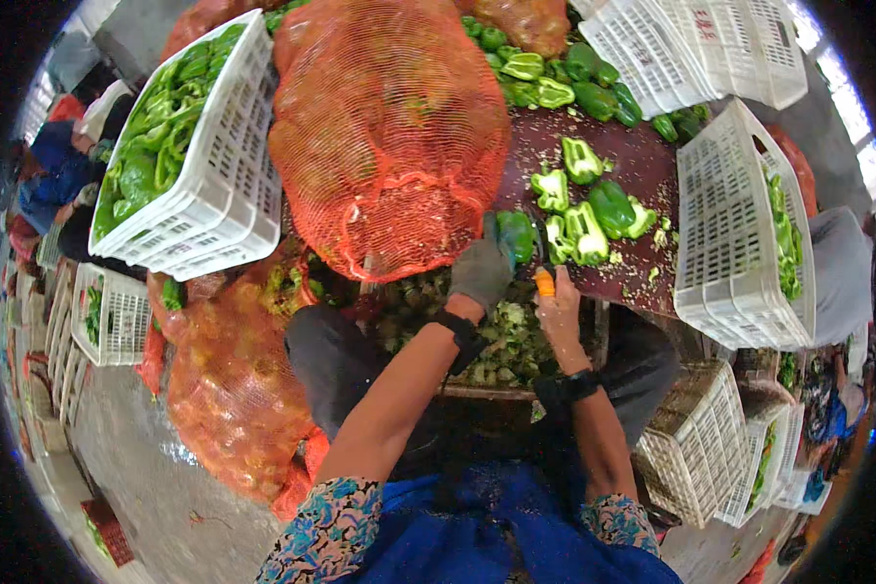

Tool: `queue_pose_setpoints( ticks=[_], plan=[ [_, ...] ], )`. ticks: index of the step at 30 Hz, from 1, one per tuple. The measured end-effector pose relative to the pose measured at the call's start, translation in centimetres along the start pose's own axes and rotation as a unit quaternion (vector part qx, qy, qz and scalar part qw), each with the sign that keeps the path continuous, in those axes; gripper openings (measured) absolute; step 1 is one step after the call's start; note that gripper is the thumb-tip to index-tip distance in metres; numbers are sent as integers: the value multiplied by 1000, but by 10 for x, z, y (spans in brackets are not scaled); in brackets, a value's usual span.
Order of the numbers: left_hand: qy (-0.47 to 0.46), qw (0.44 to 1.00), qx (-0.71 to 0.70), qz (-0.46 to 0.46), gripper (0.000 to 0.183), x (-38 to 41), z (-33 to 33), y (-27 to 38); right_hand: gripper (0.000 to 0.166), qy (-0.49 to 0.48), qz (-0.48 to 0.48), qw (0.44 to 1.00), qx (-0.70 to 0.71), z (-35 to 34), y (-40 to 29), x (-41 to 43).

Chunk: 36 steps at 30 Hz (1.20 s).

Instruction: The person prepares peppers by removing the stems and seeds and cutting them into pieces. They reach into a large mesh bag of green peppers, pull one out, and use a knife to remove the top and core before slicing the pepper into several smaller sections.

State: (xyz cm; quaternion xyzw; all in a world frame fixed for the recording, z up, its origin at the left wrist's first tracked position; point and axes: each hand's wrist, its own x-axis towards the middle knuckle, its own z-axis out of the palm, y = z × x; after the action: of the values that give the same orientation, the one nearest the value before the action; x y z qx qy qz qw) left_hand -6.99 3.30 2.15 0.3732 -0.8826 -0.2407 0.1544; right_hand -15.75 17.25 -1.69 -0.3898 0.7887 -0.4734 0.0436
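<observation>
My left hand [482,269], in a grey-green work glove, grips a green bell pepper [515,236] at the near edge of the dark red tabletop [628,277]. Just right of it, my right hand [558,310] is bare with orange wrapping on one digit. It is closed around a knife [541,247], whose dark blade stands close beside the pepper; whether they touch is unclear. Several cut pepper pieces [585,232] lie beyond the knife, pale insides showing, near a glossy green pepper piece [612,209]. Seeds are scattered around them.
A full orange mesh sack [387,139] bulges at my left hand. White plastic crates of peppers flank me, left [226,157] and right [741,233]. Below the table edge lies a heap of pepper scraps [507,339]. Another mesh sack [233,394] rests by my left knee. People work at far left.
</observation>
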Motion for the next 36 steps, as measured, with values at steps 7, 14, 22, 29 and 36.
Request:
queue_pose_setpoints(
  ticks=[7,14,22,29,36],
  plan=[
    [106,967,58,223,47,-13,-10,-45,33,-92,212,939,254,26,5,-6],
    [32,968,-247,30,83,-15,43,9,42,-81,287,952,73,-5,51,0],
    [65,956,-280,-54,100,-4,41,0,42,-120,207,969,58,38,1,15],
    [74,954,-284,-54,90,2,40,0,42,-132,189,971,60,48,-11,15],
    [79,955,-282,-53,80,6,44,-1,42,-137,188,970,67,52,-15,12]
  ],
)
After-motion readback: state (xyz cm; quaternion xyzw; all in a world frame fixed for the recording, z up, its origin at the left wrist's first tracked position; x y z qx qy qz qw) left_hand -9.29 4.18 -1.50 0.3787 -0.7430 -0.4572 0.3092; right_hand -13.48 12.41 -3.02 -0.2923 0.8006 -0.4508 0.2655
